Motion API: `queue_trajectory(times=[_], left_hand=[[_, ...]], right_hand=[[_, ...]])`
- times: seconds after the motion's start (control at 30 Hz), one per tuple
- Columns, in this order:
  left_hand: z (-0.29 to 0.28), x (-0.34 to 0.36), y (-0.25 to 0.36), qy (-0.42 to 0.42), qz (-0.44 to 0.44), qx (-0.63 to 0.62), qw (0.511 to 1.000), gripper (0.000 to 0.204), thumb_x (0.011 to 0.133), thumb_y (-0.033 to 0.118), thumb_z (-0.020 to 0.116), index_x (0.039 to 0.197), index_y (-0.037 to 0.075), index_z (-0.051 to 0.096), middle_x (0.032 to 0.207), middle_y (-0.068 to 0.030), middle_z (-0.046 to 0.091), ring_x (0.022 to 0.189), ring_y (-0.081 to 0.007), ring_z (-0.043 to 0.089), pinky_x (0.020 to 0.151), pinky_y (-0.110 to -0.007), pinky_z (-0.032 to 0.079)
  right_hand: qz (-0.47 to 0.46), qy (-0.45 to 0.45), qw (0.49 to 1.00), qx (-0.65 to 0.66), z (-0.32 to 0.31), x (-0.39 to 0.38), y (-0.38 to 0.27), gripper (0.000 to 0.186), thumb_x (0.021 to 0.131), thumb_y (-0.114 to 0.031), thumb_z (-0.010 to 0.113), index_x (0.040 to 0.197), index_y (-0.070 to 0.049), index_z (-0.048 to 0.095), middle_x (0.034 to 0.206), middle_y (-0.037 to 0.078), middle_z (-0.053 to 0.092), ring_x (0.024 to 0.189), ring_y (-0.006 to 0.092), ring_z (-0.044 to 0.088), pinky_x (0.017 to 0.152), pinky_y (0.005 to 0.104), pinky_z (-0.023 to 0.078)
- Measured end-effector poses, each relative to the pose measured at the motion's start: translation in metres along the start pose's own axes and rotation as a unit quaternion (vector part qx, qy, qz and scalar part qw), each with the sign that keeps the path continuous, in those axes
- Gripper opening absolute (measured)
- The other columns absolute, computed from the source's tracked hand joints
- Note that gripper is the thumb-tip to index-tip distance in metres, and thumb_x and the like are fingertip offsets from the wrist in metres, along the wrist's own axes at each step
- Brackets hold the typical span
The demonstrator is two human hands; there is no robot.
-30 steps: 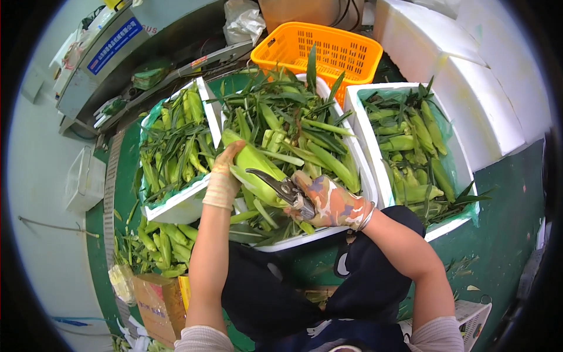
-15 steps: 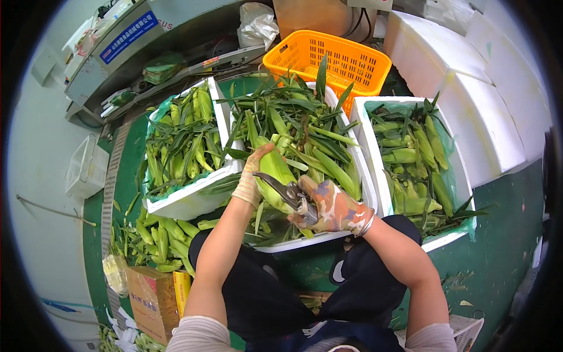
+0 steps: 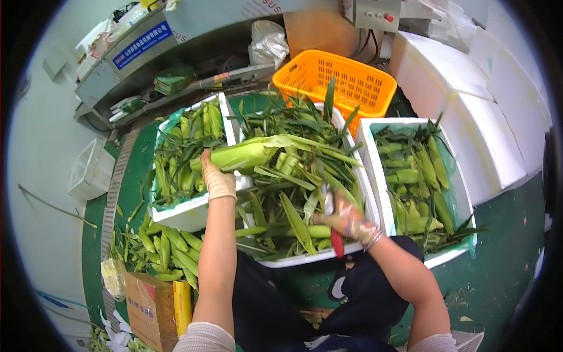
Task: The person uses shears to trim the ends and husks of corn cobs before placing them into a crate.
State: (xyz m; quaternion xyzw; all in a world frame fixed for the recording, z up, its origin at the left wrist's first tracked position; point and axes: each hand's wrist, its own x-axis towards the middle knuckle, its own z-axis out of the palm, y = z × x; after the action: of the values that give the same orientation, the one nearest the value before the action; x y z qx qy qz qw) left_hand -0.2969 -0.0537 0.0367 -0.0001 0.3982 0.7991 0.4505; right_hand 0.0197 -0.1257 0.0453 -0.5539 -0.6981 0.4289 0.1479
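Note:
My left hand (image 3: 216,177), in a pale glove, is closed on the butt end of an ear of corn (image 3: 240,155) in its green husk. The ear lies nearly level above the middle white foam box (image 3: 370,205), its leafy tip pointing right. Lower right, my right hand (image 3: 347,223), in a patterned glove, is closed around pruning shears (image 3: 337,243). Their red handle sticks out below the palm and the metal head rises above the fingers, apart from the ear. Loose husk leaves (image 3: 298,223) and stalks fill the middle box under both hands.
Foam boxes of corn flank the middle one, at left (image 3: 190,220) and right (image 3: 437,258). An orange crate (image 3: 358,70) stands behind. Corn ears (image 3: 170,246) lie on the floor at left by a cardboard box (image 3: 149,308). White foam blocks (image 3: 481,135) stack at far right.
The ear has swung level to the left with my left hand. My right hand and the shears have drawn away from it, down and right. The whole view has shifted slightly.

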Motion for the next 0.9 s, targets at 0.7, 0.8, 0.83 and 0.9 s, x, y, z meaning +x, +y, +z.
queue_trajectory(times=[0.7, 0.8, 0.83, 0.9], left_hand=[[0.023, -0.019, -0.062, -0.092, 0.177, 0.075, 0.977, 0.033, 0.086, 0.032, 0.061, 0.1, 0.003, 0.055, 0.078, -0.0076, 0.058, 0.065, -0.0183, 0.054, 0.061, -0.035, 0.046], [-0.035, 0.005, -0.066, -0.318, -0.054, -0.281, 0.904, 0.039, 0.088, 0.019, 0.052, 0.124, 0.008, 0.04, 0.067, 0.0023, 0.044, 0.052, -0.0093, 0.041, 0.049, -0.027, 0.033], [-0.062, 0.02, -0.051, -0.376, -0.246, -0.516, 0.73, 0.046, 0.089, 0.014, 0.049, 0.132, 0.01, 0.035, 0.063, 0.0057, 0.04, 0.048, -0.0063, 0.037, 0.044, -0.025, 0.029], [-0.074, 0.042, -0.039, -0.403, -0.435, -0.661, 0.46, 0.061, 0.09, 0.005, 0.043, 0.148, 0.014, 0.025, 0.056, 0.0123, 0.031, 0.039, -0.0003, 0.028, 0.036, -0.019, 0.02]], right_hand=[[-0.078, -0.144, 0.943, 0.289, 0.032, 0.05, 0.021, 0.059, 0.079, -0.038, 0.064, 0.127, -0.005, 0.052, 0.128, 0.018, 0.053, 0.118, 0.024, 0.05, 0.101, 0.0342, 0.038], [-0.089, -0.103, 0.872, 0.47, 0.026, 0.041, 0.009, 0.041, 0.084, -0.037, 0.062, 0.106, -0.003, 0.065, 0.115, 0.01, 0.061, 0.107, 0.0182, 0.052, 0.092, 0.0338, 0.04], [-0.076, -0.091, 0.885, 0.45, 0.036, 0.05, -0.002, 0.041, 0.08, -0.037, 0.064, 0.102, -0.003, 0.064, 0.108, 0.009, 0.061, 0.1, 0.018, 0.052, 0.086, 0.0334, 0.041], [-0.033, -0.067, 0.907, 0.414, 0.042, 0.063, -0.016, 0.041, 0.072, -0.038, 0.07, 0.092, -0.003, 0.062, 0.095, 0.008, 0.061, 0.084, 0.0176, 0.054, 0.074, 0.0325, 0.044]])
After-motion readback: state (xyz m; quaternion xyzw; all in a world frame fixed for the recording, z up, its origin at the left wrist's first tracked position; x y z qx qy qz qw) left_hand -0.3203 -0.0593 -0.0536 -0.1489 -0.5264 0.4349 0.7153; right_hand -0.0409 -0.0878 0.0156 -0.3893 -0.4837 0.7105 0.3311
